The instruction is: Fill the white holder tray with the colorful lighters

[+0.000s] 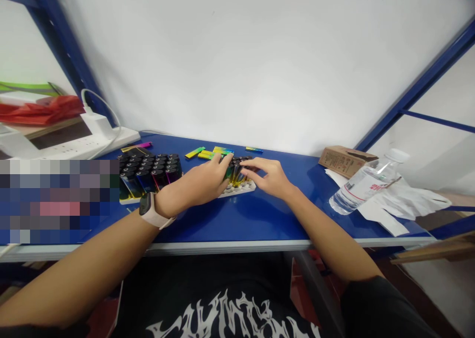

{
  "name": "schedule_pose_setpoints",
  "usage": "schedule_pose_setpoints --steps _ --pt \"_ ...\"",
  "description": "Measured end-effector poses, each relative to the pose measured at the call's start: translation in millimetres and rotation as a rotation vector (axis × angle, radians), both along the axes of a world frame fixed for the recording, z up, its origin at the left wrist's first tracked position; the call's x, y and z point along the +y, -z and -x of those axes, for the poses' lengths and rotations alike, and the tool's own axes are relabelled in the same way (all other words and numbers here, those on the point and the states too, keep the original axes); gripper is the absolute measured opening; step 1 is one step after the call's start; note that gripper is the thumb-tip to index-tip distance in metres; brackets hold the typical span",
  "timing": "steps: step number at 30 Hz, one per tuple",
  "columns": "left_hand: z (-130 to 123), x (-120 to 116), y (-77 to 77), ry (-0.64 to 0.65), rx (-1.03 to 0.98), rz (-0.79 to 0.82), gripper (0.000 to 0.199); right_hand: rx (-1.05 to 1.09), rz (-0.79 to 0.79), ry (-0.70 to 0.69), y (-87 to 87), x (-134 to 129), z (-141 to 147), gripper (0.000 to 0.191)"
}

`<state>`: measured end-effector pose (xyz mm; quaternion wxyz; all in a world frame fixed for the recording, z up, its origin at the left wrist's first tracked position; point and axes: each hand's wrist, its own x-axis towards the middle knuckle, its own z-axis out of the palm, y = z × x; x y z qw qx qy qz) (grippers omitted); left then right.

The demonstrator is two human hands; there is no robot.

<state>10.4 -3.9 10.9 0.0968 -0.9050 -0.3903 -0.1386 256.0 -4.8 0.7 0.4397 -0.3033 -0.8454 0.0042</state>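
Black T-shirt fabric (218,303) with a white printed design is seen nearest the camera, and two bare forearms are stretched from it across the edge of a glossy blue tabletop (237,224). The left hand (196,182), with a pale-strapped smartwatch (148,209) on its wrist, and the right hand (269,177) are held close together, just apart at the fingertips, over a white perforated tray (237,189) of upright lighters with black caps and iridescent bodies (235,173). Fingers are laid on the caps, but whether any lighter is clamped cannot be told. A larger block of black-capped lighters (150,167) is stood just left of the hands, and loose yellow-and-rainbow lighters (218,152) are laid flat beyond them. A clear plastic water bottle (365,184) is lying on white sheets (404,204) to the right. Risk is judged to lie in the crowding: the upright lighters could be tipped by sideways pressure, and the larger block could be knocked by the left wrist.
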Motion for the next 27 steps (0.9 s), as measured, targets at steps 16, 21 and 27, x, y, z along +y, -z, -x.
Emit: schedule_pose_setpoints --steps 16,21,27 --pt "-1.5 -4.9 -6.0 -0.017 0.003 0.043 0.066 0.006 0.133 0.006 0.3 -2.5 1.5 0.028" --pt "-1.2 -4.1 -5.8 -0.018 0.011 0.039 0.065 0.005 0.123 -0.007 -0.1 -2.2 1.9 0.028" --pt "-1.5 -4.8 -5.6 -0.032 0.021 0.028 0.066 0.011 0.126 -0.013 1.7 -1.4 1.7 0.028"
